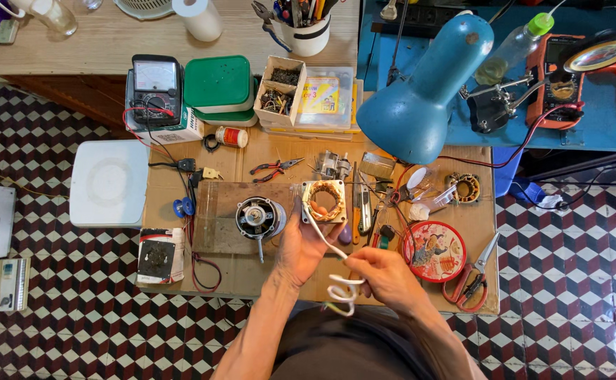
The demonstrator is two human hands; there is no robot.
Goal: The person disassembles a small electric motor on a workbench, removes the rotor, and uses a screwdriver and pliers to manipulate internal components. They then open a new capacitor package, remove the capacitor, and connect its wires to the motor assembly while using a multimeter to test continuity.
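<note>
Two green-lidded tubs (218,84) sit stacked at the bench's back, yellow-labelled clear case (327,96) right of them, round red tin (434,250) nearer. Left hand (302,248) grips the square motor stator (324,201) from below; right hand (385,276) pinches its coiled white cord (341,291), just below.

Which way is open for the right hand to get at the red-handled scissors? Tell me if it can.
Probably yes. The right hand holds a coiled white cord, but the red-handled scissors lie just to its right on the cardboard, with nothing between them. The fingers would need to free up first.
</note>
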